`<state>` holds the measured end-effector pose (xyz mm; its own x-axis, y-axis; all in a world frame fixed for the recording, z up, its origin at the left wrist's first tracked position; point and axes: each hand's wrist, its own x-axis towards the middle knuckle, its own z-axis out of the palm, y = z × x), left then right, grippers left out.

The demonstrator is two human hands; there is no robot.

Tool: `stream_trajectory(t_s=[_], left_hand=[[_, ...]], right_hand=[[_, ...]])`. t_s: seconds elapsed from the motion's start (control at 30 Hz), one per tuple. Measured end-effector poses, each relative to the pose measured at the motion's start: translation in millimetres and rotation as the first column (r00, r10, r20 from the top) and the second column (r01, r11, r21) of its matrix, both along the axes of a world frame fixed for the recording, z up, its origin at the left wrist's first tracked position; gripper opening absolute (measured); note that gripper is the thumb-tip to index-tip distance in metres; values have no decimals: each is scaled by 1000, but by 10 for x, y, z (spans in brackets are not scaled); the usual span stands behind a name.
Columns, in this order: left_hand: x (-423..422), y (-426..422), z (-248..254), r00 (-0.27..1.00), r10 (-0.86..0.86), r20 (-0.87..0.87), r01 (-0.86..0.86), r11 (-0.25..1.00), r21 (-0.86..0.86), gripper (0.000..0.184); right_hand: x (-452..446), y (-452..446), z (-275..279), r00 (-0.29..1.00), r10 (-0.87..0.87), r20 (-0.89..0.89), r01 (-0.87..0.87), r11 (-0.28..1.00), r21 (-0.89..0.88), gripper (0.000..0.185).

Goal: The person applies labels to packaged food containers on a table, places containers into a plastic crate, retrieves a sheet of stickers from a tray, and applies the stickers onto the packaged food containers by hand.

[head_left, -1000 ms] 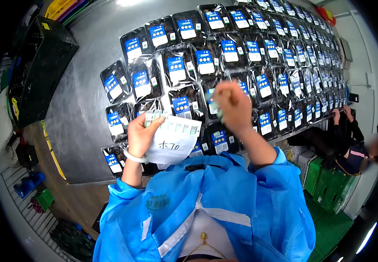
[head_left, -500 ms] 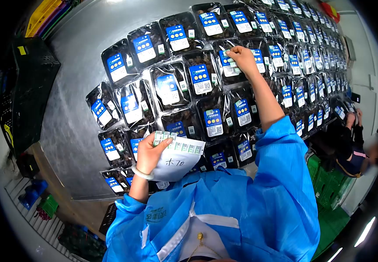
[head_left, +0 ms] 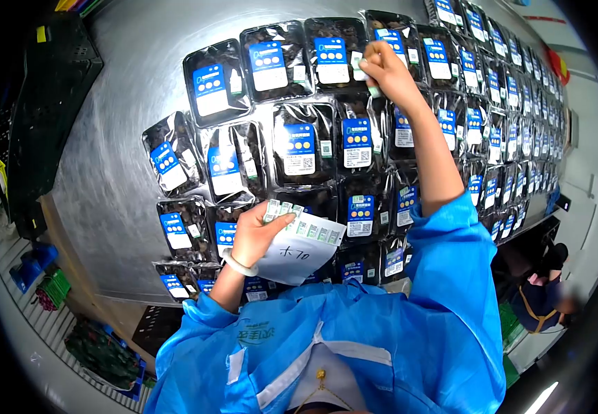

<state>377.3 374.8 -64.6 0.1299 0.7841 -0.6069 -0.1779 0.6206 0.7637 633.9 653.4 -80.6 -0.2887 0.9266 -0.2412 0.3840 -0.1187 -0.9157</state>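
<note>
My left hand (head_left: 257, 236) grips a white sheet (head_left: 306, 259) with rows of small green-and-white stickers and dark handwriting. The sheet hangs over the nearer packs and hides part of them. My right hand (head_left: 387, 72) is pinched on a small green-and-white sticker (head_left: 373, 90). It hovers at the far row, beside the right edge of a black film-wrapped tray (head_left: 330, 58) of dark food. That tray bears a blue-and-white label. Just beyond my fingers, another wrapped tray (head_left: 390, 43) has a green sticker at the top of its label.
Many similar wrapped trays (head_left: 509, 103) stand in rows across the metal table (head_left: 116, 172), reaching far right. A black crate (head_left: 47, 103) is at the left. Beyond the table's right end another person (head_left: 541, 297) is seated. Blue and green containers (head_left: 54, 290) stand at lower left.
My right hand has left a second-row tray's label and moved to the far row, with a sticker now in its fingers. My left hand still holds the sheet. The view has shifted.
</note>
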Motion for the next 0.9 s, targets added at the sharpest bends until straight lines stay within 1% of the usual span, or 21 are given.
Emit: stream_trajectory(t_s=[0.07, 0.13, 0.17, 0.2, 0.27, 0.37, 0.4, 0.47, 0.5, 0.53, 0.6, 0.63, 0.67, 0.73, 0.77, 0.87, 0.9], left_hand=[[-55, 11, 5, 1000, 12, -24, -12, 1000, 2, 17], [-131, 7, 30, 998, 22, -58, -22, 1000, 0, 17], [-183, 14, 60, 995, 19, -101, -20, 1000, -8, 16], [-223, -4, 47, 992, 45, -114, -45, 999, 3, 15], [-296, -48, 23, 985, 95, -141, -92, 995, 26, 13], [-329, -133, -69, 985, 146, -95, -147, 989, -2, 15], [-334, -153, -82, 983, 164, -80, -165, 986, -13, 15], [-344, -175, -94, 984, 150, -95, -151, 989, 0, 15], [-351, -175, -99, 984, 144, -103, -144, 990, 9, 15], [-356, -173, -106, 984, 160, -83, -160, 987, 7, 15], [-350, -174, -131, 979, 201, -39, -201, 980, 2, 16], [-350, -183, -145, 980, 195, -49, -195, 981, 7, 16], [-361, -173, -166, 981, 184, -60, -184, 983, 11, 17], [-385, -170, -182, 983, 176, -59, -176, 984, 13, 17], [-394, -164, -179, 982, 181, -47, -180, 984, 12, 18], [-427, -168, -169, 977, 211, -30, -210, 977, 20, 18], [-447, -172, -168, 975, 221, -32, -220, 975, 19, 18]], right_hand=[[-210, 285, -203, 1000, 11, 30, -11, 1000, 14, 25], [-370, 531, -390, 989, 31, 146, -42, 997, 72, 30], [-437, 625, -457, 984, 45, 173, -60, 995, 78, 31], [-498, 711, -522, 969, 69, 238, -97, 989, 107, 28], [-605, 797, -587, 916, 56, 397, -115, 985, 129, 28], [-715, 840, -547, 785, 54, 617, -193, 968, 161, 32], [-733, 862, -506, 721, 77, 689, -220, 968, 122, 39], [-772, 836, -377, 532, 38, 846, -245, 963, 111, 48], [-804, 784, -276, 437, -26, 899, -221, 966, 136, 56], [-815, 760, -196, 454, -59, 889, -222, 959, 177, 55], [-904, 733, -125, 692, -42, 720, -174, 959, 223, 50], [-988, 681, -122, 837, 2, 548, -176, 948, 265, 43], [-1112, 625, -108, 911, 80, 405, -188, 954, 233, 37], [-1354, 613, -147, 943, 207, 262, -247, 960, 129, 33], [-1478, 630, -190, 938, 207, 279, -261, 950, 172, 32], [-1729, 695, -270, 871, 209, 445, -327, 922, 207, 29], [-1773, 748, -369, 825, 189, 533, -351, 910, 221, 31]])
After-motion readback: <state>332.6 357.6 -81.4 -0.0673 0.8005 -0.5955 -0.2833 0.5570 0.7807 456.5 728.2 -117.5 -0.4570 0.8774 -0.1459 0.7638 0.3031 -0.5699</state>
